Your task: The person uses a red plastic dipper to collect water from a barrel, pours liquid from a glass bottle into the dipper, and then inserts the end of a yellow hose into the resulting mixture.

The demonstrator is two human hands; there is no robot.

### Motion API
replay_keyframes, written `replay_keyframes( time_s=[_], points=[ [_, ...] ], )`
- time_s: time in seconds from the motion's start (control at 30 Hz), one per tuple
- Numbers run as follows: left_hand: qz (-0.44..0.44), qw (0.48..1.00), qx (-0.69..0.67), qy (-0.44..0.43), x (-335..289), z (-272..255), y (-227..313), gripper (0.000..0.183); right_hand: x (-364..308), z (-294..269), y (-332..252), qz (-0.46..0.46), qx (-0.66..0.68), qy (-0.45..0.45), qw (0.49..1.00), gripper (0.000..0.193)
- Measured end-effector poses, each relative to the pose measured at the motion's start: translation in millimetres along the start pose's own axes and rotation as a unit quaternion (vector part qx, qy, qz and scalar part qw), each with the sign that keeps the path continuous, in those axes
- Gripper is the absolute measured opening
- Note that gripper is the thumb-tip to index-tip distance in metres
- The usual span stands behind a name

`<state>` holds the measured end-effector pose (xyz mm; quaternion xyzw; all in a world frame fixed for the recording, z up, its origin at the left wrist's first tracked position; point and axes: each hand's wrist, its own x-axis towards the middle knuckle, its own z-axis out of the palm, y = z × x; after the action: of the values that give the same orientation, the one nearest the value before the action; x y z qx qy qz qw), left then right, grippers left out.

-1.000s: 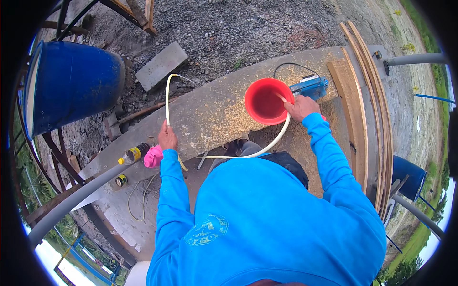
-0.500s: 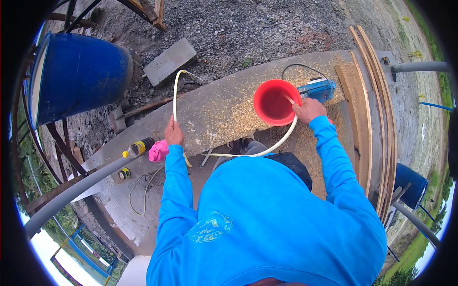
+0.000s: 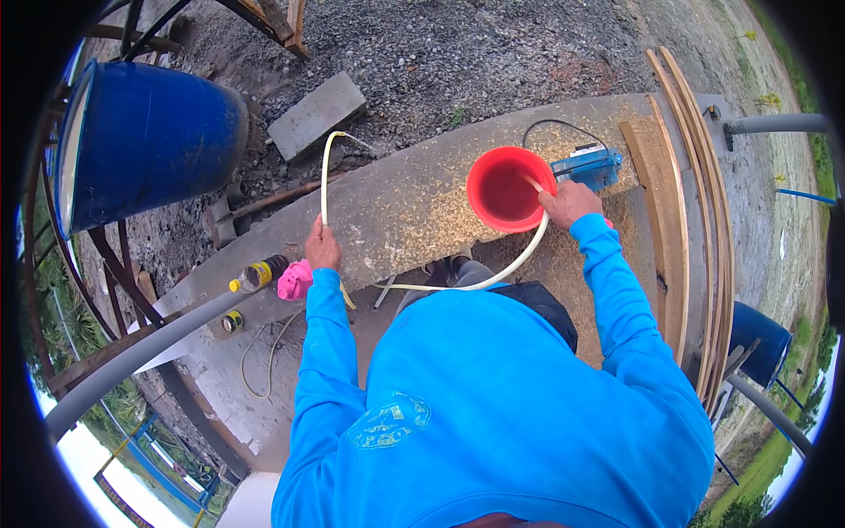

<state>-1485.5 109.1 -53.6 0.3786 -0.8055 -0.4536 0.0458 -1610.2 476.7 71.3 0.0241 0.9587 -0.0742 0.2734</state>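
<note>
My left hand (image 3: pixel 324 249) is closed round a pale yellow hose (image 3: pixel 325 180), whose upper end bends over to the right. A thin streak of water seems to leave that end. On the right, my right hand (image 3: pixel 570 205) grips the rim of a red bucket (image 3: pixel 475 189) together with the hose's other end, which dips inside. Between my hands the hose sags in a curve in front of my body. The bucket's inside is shaded, so how much liquid it holds is unclear. A pink cloth-like thing (image 3: pixel 296 280) lies beside my left wrist.
Wood shavings (image 3: pixel 440 211) cover much of the concrete slab. A blue power tool (image 3: pixel 590 167) sits right of the bucket, near long planks (image 3: pixel 660 194). A bottle with a yellow cap (image 3: pixel 256 275) lies by a grey pipe (image 3: pixel 176 330). Far left are a concrete block (image 3: pixel 315 114) and a large blue barrel (image 3: pixel 150 141).
The whole view has shifted very slightly. Both hands keep their hold on the hose and the bucket, with no other visible change.
</note>
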Motion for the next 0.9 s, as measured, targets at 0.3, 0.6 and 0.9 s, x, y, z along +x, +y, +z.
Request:
replay_keyframes(
  time_s=[0.3,0.6,0.9],
  points=[
    [-0.019,1.0,0.004,-0.002,2.6,-1.9,5.2,0.033,1.8,0.4,-1.5,0.003,-0.016,-0.01,1.0,0.04],
    [-0.008,1.0,-0.009,-0.003,-0.7,-5.9,14.6,0.033,6.1,3.5,-2.4,0.006,-0.016,-0.014,1.0,0.041],
    [-0.021,1.0,-0.001,0.004,2.0,-2.9,9.3,0.032,5.7,3.6,-2.8,0.008,-0.016,-0.015,1.0,0.041]
  ],
)
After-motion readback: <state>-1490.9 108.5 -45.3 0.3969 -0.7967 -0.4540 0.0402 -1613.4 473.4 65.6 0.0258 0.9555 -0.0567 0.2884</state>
